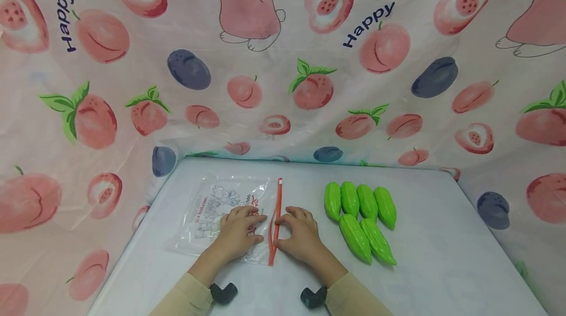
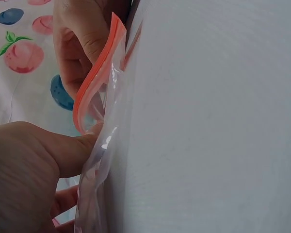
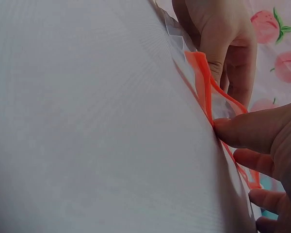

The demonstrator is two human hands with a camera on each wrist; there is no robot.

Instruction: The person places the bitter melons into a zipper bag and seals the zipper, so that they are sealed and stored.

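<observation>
A clear plastic zip bag (image 1: pixel 192 230) with a printed drawing lies flat on the white table, its red zip edge (image 1: pixel 279 195) facing right. My left hand (image 1: pixel 236 235) rests over the bag and grips its film near the mouth, thumb against the plastic in the left wrist view. On the other side my right hand (image 1: pixel 304 235) pinches the red edge, its thumb (image 3: pixel 247 130) on the strip and the other fingers spread along it. Between the hands the two red strips stand apart, leaving a gap at the mouth.
Several bright green, ridged, elongated pieces like toy bitter melons (image 1: pixel 353 237) lie in two rows right of the bag. The white table (image 1: pixel 424 276) meets a hanging peach-print cloth (image 1: pixel 274 90) at its back and sides. Dark wrist devices (image 1: pixel 313 298) show near both sleeves.
</observation>
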